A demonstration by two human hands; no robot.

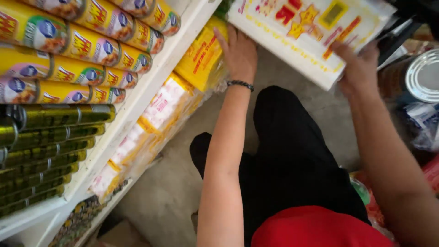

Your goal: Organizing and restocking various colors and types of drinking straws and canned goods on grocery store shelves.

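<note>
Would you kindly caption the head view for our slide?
Both hands, left hand and right hand, hold a large white printed pack beside a shelf of yellow cans.

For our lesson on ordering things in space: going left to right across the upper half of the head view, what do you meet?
Yellow cans → white shelf edge → yellow packet → left hand → white package → right hand → silver tin lid.

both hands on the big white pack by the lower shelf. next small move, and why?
Probably ease the white pack left toward the lower shelf. The left hand lies at its shelf-side edge beside the yellow packets, the right hand supports its outer edge, and the pack sits tilted, off the floor.
</note>
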